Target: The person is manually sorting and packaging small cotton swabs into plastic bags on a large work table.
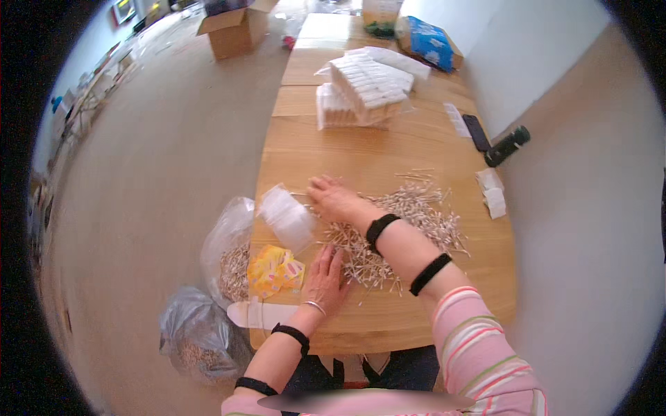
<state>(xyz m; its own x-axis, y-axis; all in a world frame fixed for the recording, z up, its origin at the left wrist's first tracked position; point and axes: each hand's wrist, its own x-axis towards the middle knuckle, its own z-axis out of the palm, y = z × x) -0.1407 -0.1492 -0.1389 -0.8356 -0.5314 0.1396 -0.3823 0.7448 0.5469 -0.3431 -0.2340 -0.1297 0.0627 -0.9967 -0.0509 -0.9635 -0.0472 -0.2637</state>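
A loose heap of cotton swabs is spread over the wooden table. My right hand reaches across to the heap's left edge, palm down, fingers stretched out and a little bent. What lies under its fingertips is hidden. Nearer to me, my left hand rests flat at the heap's near left side with its fingers extended, and I see nothing held in it. Left of both hands lie clear plastic bags. Beside my left hand are yellow printed paper pieces.
White packs of swabs are stacked farther up the table. Along the right edge are a black phone, a dark bottle and white tissue packets. Bags of swabs hang or stand at the left edge. A cardboard box is beyond.
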